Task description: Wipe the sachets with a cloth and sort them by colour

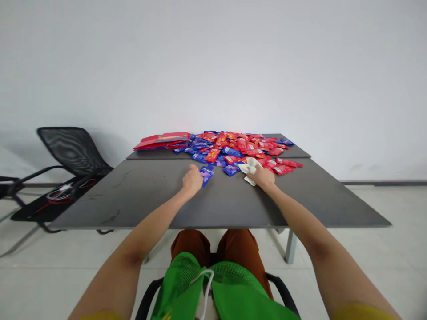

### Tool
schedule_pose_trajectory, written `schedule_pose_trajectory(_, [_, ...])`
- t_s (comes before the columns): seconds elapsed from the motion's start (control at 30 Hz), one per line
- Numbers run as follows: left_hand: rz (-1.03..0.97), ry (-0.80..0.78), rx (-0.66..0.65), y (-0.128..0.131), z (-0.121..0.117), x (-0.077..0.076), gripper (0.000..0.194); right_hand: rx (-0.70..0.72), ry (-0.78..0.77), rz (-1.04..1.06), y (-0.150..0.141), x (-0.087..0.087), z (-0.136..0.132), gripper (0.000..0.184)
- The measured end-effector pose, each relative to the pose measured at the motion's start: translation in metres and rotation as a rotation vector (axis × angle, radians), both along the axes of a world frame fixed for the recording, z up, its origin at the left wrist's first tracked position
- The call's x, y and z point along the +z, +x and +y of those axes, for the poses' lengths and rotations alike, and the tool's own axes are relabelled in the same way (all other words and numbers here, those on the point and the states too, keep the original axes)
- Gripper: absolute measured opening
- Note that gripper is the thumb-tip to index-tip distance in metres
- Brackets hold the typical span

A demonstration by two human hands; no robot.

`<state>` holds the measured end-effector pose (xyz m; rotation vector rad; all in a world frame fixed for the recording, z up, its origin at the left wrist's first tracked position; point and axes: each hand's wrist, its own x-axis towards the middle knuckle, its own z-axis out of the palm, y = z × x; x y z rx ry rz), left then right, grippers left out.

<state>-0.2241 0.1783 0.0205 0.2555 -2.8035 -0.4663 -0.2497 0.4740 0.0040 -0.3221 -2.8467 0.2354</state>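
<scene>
Many red and blue sachets (242, 144) heaped on grey table (150, 195), contents hidden; left hand (192, 178) curled, pinching blue sachet (207, 174); right hand (264, 177) closed on white cloth (250, 165)

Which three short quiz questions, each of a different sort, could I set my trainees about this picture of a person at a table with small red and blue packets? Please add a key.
1. Multiple choice: What is the person's left hand touching?
A) a loose red packet
B) a small flat blue packet
C) a grey metal table leg

2. True or false: From the person's view, the black mesh-backed chair stands to the left of the grey flat-topped table.

3. Short answer: What does the person's right hand hold?

Key: 1: B. 2: True. 3: A crumpled white item; its material is unclear.
</scene>
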Motion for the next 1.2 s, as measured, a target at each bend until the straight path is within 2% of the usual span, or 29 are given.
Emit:
schedule_pose_trajectory(0.07, [-0.037,0.022,0.054,0.007,0.004,-0.006,0.039,0.130,-0.008,0.042,0.016,0.002,-0.009,0.059])
schedule_pose_trajectory(0.17, [-0.024,-0.003,0.037,0.017,0.011,-0.022,0.061,0.284,-0.078,0.130,0.030,0.008,-0.034,0.055])
schedule_pose_trajectory(0.27, [0.078,-0.152,0.007,0.030,0.016,-0.035,0.085,0.451,-0.113,0.192,0.035,0.015,-0.071,0.054])
schedule_pose_trajectory(0.33, [0.073,-0.265,0.031,0.035,0.016,-0.039,0.089,0.556,-0.124,0.181,0.036,0.018,-0.098,0.053])
schedule_pose_trajectory(0.43, [-0.127,-0.291,0.059,0.034,0.009,-0.041,0.087,0.665,-0.092,0.101,0.036,0.015,-0.133,0.052])
schedule_pose_trajectory(0.57, [-0.356,-0.242,-0.048,0.029,-0.004,-0.041,0.087,0.727,0.045,0.062,0.036,-0.001,-0.159,0.053])
schedule_pose_trajectory(0.73, [-0.231,-0.203,-0.047,0.028,-0.009,-0.049,0.089,0.639,0.088,0.025,0.025,-0.007,-0.161,0.061])
schedule_pose_trajectory(0.97, [-0.087,-0.180,-0.053,0.035,-0.008,-0.059,0.112,0.386,0.160,-0.048,-0.008,0.008,-0.128,0.060])
schedule_pose_trajectory(1.07, [-0.080,-0.166,-0.029,0.036,-0.007,-0.059,0.110,0.449,0.166,-0.015,-0.008,0.017,-0.118,0.056])
schedule_pose_trajectory(1.2, [-0.101,-0.159,-0.019,0.036,-0.009,-0.057,0.103,0.679,0.091,0.025,0.006,0.018,-0.134,0.052])
